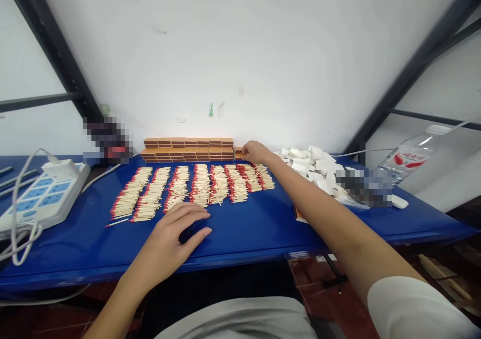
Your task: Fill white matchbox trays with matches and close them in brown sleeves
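My right hand reaches to the back of the blue table, its fingers closed on a small orange matchbox at the right end of a stacked row of matchboxes. Over the front of the table rests my left hand, fingers apart and holding nothing. Just beyond it lie several rows of red-tipped matches, spread side by side. The fingertips of my right hand are partly hidden behind the hand itself.
White matchbox trays lie heaped at the right, partly behind my right forearm. A plastic bottle stands tilted at the far right. At the left is a power strip with white cables. A wall rises behind the table.
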Available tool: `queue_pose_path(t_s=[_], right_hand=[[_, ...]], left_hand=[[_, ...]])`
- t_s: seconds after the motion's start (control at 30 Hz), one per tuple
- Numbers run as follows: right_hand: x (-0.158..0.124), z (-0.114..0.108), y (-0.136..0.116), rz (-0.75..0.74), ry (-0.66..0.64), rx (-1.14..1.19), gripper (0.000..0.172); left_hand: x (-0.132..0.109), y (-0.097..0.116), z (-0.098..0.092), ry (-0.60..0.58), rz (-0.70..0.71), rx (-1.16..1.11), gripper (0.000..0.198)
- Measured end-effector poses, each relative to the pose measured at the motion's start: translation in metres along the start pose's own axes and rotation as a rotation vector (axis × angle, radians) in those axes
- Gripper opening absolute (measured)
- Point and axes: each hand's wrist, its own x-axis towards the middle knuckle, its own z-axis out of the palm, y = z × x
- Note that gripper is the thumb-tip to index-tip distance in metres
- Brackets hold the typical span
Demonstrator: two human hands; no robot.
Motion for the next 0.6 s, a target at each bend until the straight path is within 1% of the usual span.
queue_pose_path(t_s=[0.1,0.23,0.3,0.47,0.6], right_hand=[[0.001,0.002,-0.004,-0.039,0.026,-0.009,0.024],[0.002,0.006,-0.006,-0.167,0.02,0.03,0.041],[0.002,0.008,-0.004,-0.205,0.012,0.047,0.045],[0.002,0.009,0.002,-0.204,0.013,0.089,0.038],[-0.002,0.001,0.005,-0.181,0.011,0.131,0.038]], left_hand=[[0.0,-0.001,0.0,-0.008,0.005,0.005,0.021],[0.0,-0.002,0.001,-0.018,0.006,0.008,0.021],[0.0,-0.002,0.001,-0.021,0.006,0.011,0.021],[0.0,-0.001,0.0,-0.025,0.007,0.015,0.021],[0.0,-0.002,0.001,-0.029,0.0,0.021,0.021]])
